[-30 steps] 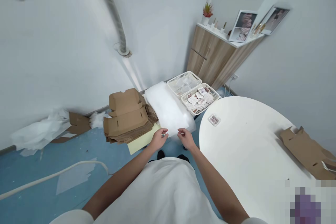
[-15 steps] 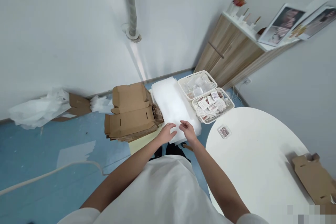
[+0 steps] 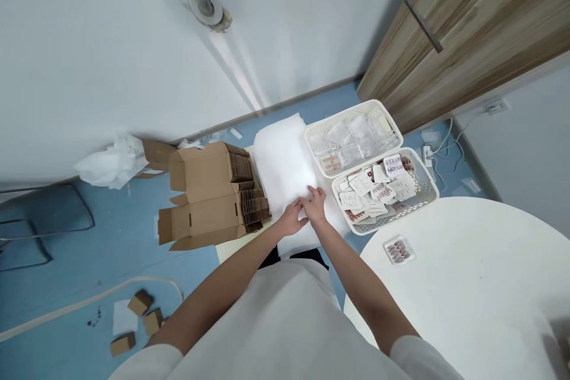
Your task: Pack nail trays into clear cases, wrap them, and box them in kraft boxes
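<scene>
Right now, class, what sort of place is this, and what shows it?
Probably a packing corner: stacked unfolded cardboard boxes, white sheets and a plastic basket of what look like press-on nail sets.

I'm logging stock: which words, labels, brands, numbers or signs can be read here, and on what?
None can be read.
Cards in the nearer basket: print, too small and blurred to read.
White sheets and cardboard stack: no lettering visible.
Clear case on the round table: no readable text.

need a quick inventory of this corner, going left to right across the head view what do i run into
Crumpled white sheeting → flattened cardboard boxes → white sheets, with the left hand, then the right hand over them → basket of cards → wall socket.
</scene>
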